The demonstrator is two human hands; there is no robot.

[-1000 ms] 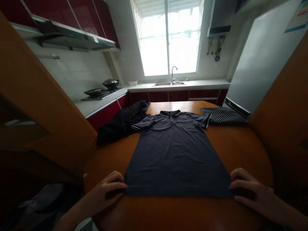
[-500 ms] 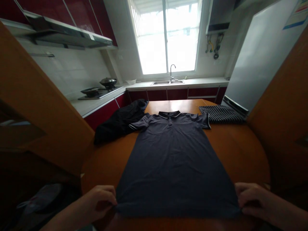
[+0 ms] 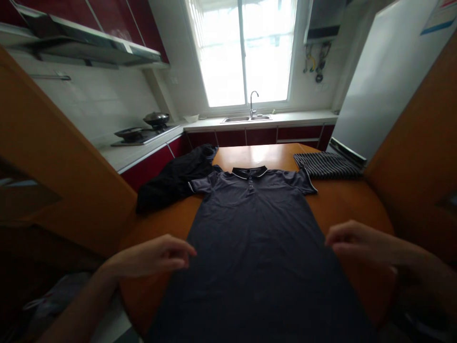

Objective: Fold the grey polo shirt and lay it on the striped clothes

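Observation:
A dark grey polo shirt (image 3: 257,238) lies flat, face up, on an orange wooden table (image 3: 352,202). Its collar points away from me and its hem hangs over the near edge. My left hand (image 3: 155,256) hovers at the shirt's left side edge, fingers stretched out toward the cloth and holding nothing. My right hand (image 3: 357,243) is at the shirt's right side edge, fingers loosely extended with the tips touching the cloth; I see no grip on it.
A crumpled black garment (image 3: 174,178) lies at the table's far left and a folded striped garment (image 3: 328,165) at the far right. Orange wooden panels (image 3: 53,166) flank the table. Behind are a counter with stove and wok (image 3: 155,119), a sink (image 3: 246,118) and a fridge (image 3: 385,81).
The shirt slid toward me until its hem went over the table edge. Both hands let go of the hem corners and moved forward along the shirt's sides.

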